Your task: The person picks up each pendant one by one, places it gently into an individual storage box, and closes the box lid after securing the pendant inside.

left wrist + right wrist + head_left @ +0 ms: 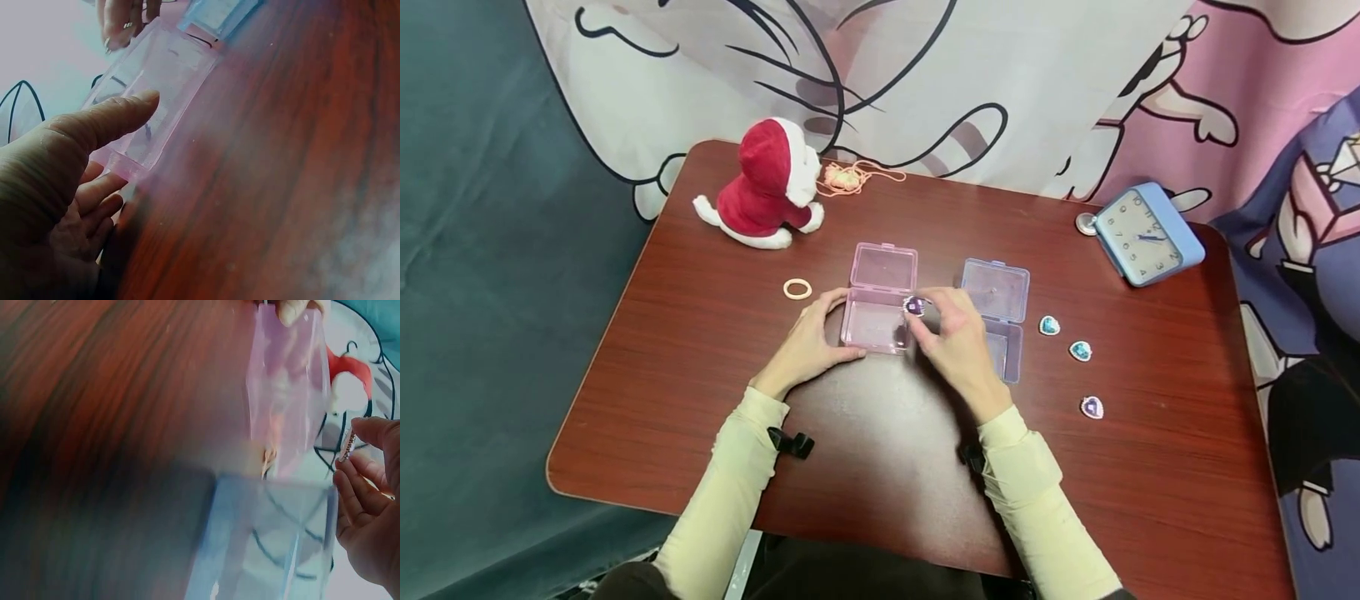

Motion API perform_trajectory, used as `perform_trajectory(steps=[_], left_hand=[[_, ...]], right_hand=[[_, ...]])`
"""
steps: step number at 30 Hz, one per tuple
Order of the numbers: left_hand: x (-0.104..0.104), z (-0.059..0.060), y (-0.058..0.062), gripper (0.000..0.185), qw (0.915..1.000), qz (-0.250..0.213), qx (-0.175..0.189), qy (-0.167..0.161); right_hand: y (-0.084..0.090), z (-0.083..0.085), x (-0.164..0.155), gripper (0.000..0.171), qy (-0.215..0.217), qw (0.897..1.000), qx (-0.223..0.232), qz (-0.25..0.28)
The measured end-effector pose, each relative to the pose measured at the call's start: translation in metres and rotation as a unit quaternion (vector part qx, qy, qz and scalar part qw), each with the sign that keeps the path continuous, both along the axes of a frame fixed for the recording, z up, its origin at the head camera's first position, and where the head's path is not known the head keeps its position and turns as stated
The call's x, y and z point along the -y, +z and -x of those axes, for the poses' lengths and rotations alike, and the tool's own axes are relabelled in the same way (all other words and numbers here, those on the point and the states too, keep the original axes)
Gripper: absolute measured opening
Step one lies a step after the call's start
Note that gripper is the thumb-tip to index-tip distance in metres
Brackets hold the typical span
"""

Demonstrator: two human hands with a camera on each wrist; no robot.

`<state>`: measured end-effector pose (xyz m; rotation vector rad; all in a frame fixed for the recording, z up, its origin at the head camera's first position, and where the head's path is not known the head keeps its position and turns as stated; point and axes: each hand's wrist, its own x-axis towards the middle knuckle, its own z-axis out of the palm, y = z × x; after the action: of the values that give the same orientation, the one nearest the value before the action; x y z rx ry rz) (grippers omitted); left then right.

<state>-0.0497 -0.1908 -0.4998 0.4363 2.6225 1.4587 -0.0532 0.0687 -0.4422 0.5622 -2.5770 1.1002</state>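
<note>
Pinching 1 purple gem (913, 306) in the grip of the right hand (957, 337), near the right edge of the pink box (874, 325); clamping its left end in the grip of the left hand (805, 337); apparently loading, likely needing to lower inside and release

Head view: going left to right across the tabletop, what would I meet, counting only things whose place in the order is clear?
Plush toy in red → open pink box → purple gem pinched by the right hand → open lavender box → nearer teal gem to that box → alarm clock.
</note>
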Motion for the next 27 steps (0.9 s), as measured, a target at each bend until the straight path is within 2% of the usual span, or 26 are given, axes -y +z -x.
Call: perform_trajectory(steps=[10,21,27], left_hand=[[0.0,-0.001,-0.001,0.098,1.0,0.007,0.001,0.006],[-0.002,-0.001,-0.001,0.097,0.9999,0.007,0.008,0.013],[-0.001,-0.001,-0.001,0.097,0.9998,0.01,0.008,0.015]], right_hand=[[-0.007,0.006,0.033,0.032,0.035,0.999,0.026,-0.033],[-0.013,0.012,0.056,0.034,0.064,0.995,0.016,-0.07],[-0.01,0.011,0.052,0.036,0.071,0.996,0.015,-0.052]])
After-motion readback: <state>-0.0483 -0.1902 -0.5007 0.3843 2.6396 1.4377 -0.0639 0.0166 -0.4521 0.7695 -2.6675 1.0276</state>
